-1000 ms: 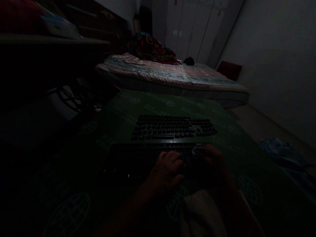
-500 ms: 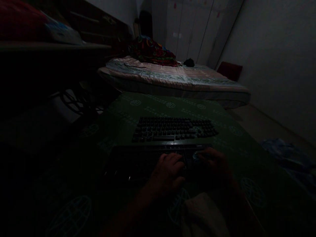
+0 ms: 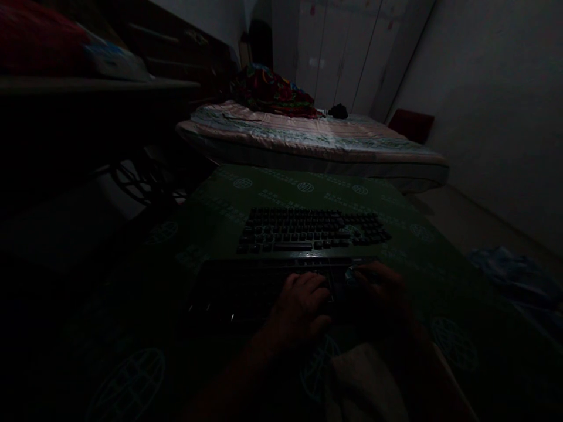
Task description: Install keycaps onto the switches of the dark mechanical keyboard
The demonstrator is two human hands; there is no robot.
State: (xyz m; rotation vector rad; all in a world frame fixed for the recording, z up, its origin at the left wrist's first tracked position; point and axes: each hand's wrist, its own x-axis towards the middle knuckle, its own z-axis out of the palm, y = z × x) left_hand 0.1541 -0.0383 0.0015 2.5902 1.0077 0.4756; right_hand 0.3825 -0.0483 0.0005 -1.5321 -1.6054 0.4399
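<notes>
A dark keyboard body lies across the green table, its details mostly lost in the gloom. My left hand rests palm down on its middle, fingers a little bent and apart. Over the right part of the body, my right hand is closed in a pinch. At its fingertips shows a small pale bluish thing, too dark to name. Behind the body, loose black keycaps are laid out in keyboard order, with a long space bar in the front row.
The green patterned table reaches towards a bed. A light cloth lies at the near side, by my right forearm. Dark furniture with a wheel stands at left. Crumpled fabric lies at right.
My right hand and the small bluish thing at its fingertips have shifted very slightly. My left hand stays on the keyboard body. The whole view has drifted a little.
</notes>
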